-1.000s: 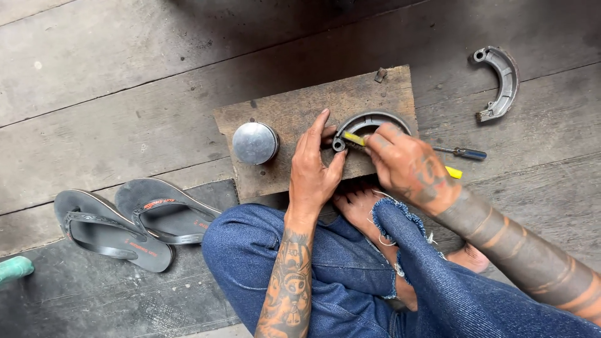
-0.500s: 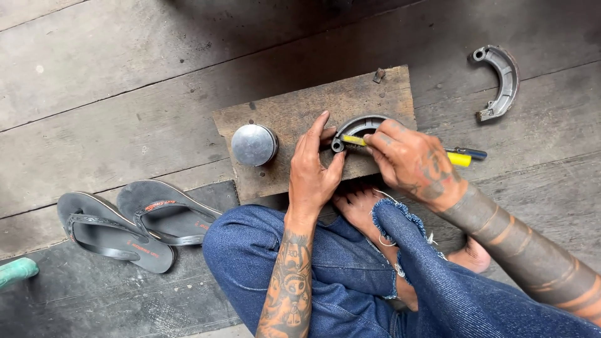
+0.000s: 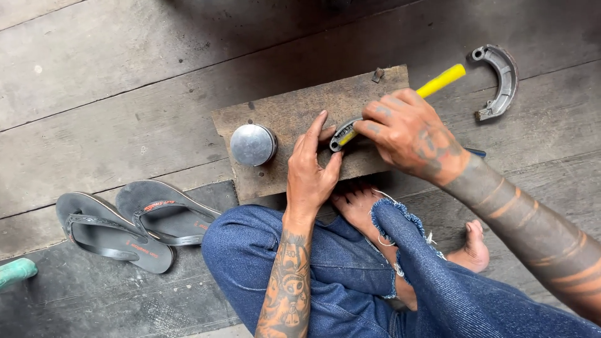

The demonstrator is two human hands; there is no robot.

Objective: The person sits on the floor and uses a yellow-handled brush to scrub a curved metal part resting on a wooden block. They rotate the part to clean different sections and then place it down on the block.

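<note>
So the big change here: the yellow-handled tool (image 3: 442, 81) has swung round. A moment ago its handle lay low, pointing off toward the right edge of the wooden board (image 3: 282, 116); now it angles up past the board's far right corner, with the right hand (image 3: 410, 134) wrapped tight around the shaft and shifted up and over the part. The working end sits right at the curved brake shoe (image 3: 343, 133), which is mostly covered now, only its near tip with the round eye showing between the two hands.

The left hand (image 3: 315, 166) has barely budged. It's pressed flat on the board, fingers spread, thumb side up against the shoe, pinning it rather than gripping around it.

My read is the prying or scraping on the shoe is in full swing, with the tool now getting more leverage from above.

Nothing else has moved: the round metal cap (image 3: 253, 144) sits near the board's left edge, the second brake shoe (image 3: 499, 80) lies on the floor off to the right, flip-flops (image 3: 134, 225) on the left.
</note>
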